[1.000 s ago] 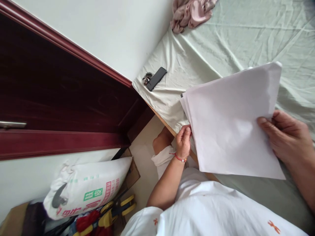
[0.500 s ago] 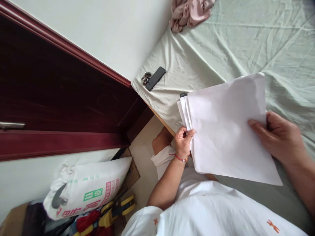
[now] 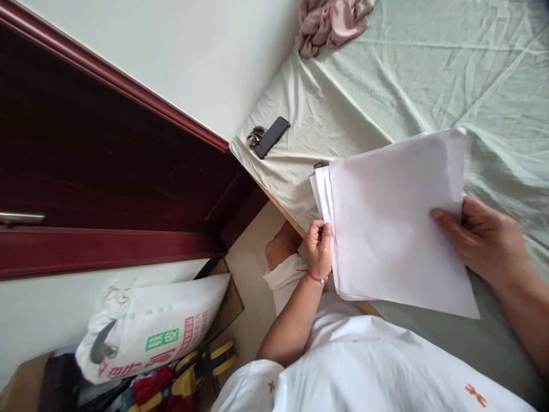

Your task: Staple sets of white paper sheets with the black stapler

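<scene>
Several white sheets of paper (image 3: pixel 394 229) are held up in front of me, over the bed's edge. My left hand (image 3: pixel 319 249), with a red string bracelet at the wrist, pinches the sheets' left edge between thumb and fingers. On the right side my right hand (image 3: pixel 493 237) grips the paper, its thumb on top and its fingers partly behind. At the upper left the sheet edges are fanned apart. A small dark thing (image 3: pixel 320 165) shows behind that corner; its kind is unclear.
Pale green sheeting covers the bed (image 3: pixel 407 74). On its corner lie a black phone (image 3: pixel 272 137) and keys (image 3: pixel 255 136). Pink cloth (image 3: pixel 332 26) is bunched at the back. A dark red door (image 3: pixel 98 137) stands left, above a white printed sack (image 3: pixel 158 326).
The top sheet's lower right corner has shifted left and slightly up. My left thumb has drawn back from the top sheet to its edge. My right hand keeps its grip.
</scene>
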Motion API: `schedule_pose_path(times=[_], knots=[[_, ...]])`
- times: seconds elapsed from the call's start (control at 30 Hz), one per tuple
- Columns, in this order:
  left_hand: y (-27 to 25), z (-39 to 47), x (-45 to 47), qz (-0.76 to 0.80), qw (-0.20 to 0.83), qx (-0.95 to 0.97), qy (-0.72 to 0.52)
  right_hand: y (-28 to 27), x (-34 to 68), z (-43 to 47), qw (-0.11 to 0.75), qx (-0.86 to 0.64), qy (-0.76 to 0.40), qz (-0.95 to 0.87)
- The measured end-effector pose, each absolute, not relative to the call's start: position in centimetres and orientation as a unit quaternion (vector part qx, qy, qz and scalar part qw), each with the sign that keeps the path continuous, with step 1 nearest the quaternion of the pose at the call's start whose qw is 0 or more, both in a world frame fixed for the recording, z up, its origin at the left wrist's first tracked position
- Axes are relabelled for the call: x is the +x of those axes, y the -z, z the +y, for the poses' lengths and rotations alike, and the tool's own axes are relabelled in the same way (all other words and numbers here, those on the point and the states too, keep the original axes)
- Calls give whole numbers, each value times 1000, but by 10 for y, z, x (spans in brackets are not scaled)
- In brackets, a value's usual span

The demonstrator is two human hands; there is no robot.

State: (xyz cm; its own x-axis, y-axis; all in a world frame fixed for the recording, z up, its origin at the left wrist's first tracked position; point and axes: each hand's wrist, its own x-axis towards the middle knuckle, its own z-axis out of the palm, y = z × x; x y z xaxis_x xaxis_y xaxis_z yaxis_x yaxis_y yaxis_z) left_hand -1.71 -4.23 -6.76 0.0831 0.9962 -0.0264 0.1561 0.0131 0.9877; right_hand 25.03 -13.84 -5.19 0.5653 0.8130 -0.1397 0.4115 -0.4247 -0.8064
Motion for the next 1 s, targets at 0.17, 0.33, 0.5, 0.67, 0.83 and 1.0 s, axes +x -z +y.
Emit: schedule_pose_path(times=[0.17,0.33,0.5,0.67,0.83,1.0], knots=[[70,-41,-16,520,468,547,-460,53,251,-138,372,-799,-282,-378],[70,-42,-12,518,526,488,-465,52,252,-138,365,-805,-264,-387],[69,-41,-9,511,528,479,-480,51,251,-137,362,-807,-255,-391],[71,-41,-12,525,490,499,-485,52,251,-138,364,-807,-255,-388],[69,-42,-14,539,483,492,-483,55,252,-139,353,-813,-260,-384],[68,-42,-13,542,486,478,-491,56,256,-139,366,-798,-272,-394]])
